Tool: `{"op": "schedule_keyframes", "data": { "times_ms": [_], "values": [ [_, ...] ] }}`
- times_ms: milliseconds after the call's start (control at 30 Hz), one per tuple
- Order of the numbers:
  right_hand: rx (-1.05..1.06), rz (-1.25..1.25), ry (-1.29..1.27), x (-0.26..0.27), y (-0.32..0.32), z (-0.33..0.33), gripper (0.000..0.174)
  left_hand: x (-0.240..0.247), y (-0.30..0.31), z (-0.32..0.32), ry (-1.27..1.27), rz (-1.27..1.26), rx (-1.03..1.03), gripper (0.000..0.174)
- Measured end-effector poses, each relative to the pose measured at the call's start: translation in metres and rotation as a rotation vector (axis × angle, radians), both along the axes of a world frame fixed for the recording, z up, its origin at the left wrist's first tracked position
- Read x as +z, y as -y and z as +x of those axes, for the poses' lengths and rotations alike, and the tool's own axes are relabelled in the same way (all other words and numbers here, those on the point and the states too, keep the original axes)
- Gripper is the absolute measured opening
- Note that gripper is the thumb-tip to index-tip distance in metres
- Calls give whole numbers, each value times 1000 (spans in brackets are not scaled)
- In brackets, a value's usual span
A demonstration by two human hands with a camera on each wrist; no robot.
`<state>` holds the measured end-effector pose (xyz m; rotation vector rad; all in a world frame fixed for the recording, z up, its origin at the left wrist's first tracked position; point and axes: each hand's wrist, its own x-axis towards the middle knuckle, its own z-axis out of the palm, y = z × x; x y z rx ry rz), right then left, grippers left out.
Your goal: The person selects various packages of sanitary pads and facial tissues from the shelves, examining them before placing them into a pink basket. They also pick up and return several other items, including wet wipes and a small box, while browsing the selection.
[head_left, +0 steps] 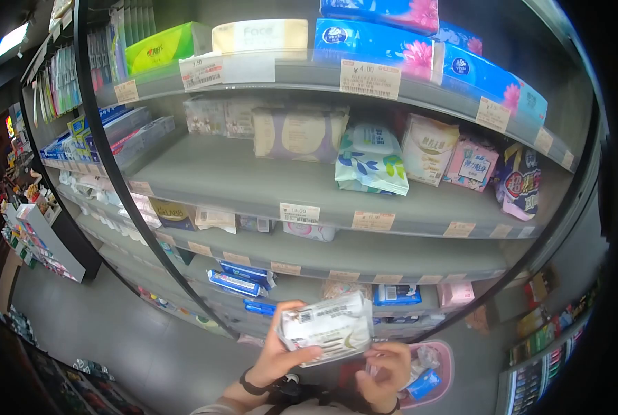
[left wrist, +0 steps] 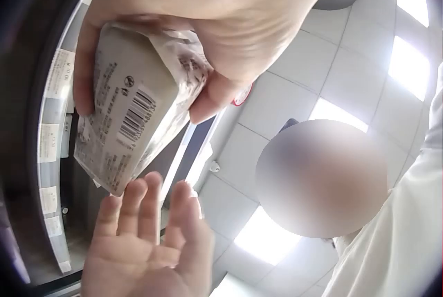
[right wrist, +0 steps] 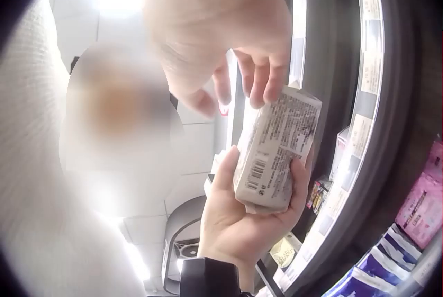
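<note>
My left hand (head_left: 278, 356) grips a white, plastic-wrapped pack (head_left: 326, 328) by one end, in front of the lower shelves. Its thumb lies along one side and the fingers along the other, as the right wrist view shows. Small dark print and a barcode cover the pack's side (left wrist: 131, 110). At the pack's far end is my right hand (head_left: 388, 373), its fingers loosely bent and not wrapped round anything. In the right wrist view the fingertips (right wrist: 257, 97) of that hand are right at the pack's edge.
A pink basket (head_left: 450, 370) holding several packs, one of them blue, stands on the floor below my right hand. Ahead rises a grey shelf rack (head_left: 205, 166) with tissue packs, wipes (head_left: 371, 155) and price labels. A dark upright post (head_left: 115, 145) runs down its left part.
</note>
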<state>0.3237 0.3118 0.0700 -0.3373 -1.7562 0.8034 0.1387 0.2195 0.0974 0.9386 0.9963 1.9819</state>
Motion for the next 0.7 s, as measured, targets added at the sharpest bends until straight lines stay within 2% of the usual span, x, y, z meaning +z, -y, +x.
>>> {"op": "schedule_keyframes", "data": {
  "times_ms": [67, 167, 200, 233, 300, 333, 400, 500, 533, 567, 600, 633, 700],
  "values": [
    [-35, -94, -56, 9, -5, 2, 24, 2, 8, -12, 89, 36, 85, 78],
    [-44, -174, -40, 15, -15, 18, 23, 33, 24, -48, -60, 148, 456, 79],
    [-74, -142, -31, 15, -19, 24, 21, 57, 27, -56, 35, 206, 594, 81],
    [-70, -136, -35, 13, -24, 31, 21, 71, 33, -78, 15, 253, 622, 80],
    [-93, -89, 82, 5, -35, 48, 18, 118, 37, -121, -159, 236, 640, 62],
    [30, -238, 165, 5, -32, 69, 27, 138, 37, -146, -213, 195, 625, 52],
    [29, -223, 171, -6, -39, 82, 24, 183, 31, -167, -367, 103, 594, 45],
    [28, -249, 173, -24, -42, 90, 24, 218, 22, -206, -582, -104, 557, 49],
    [35, -363, 154, -31, -40, 93, 25, 226, 17, -219, -588, -108, 558, 49],
    [39, -477, 136, -34, -38, 94, 25, 230, 10, -234, -656, -215, 551, 51],
    [42, -481, 174, -33, -38, 96, 26, 234, 5, -246, -722, -323, 541, 54],
    [39, -487, 173, -36, -38, 96, 26, 239, 2, -252, -724, -327, 535, 54],
    [3, -431, 249, -43, -37, 96, 25, 244, -6, -265, -830, -556, 481, 61]
  ]
}}
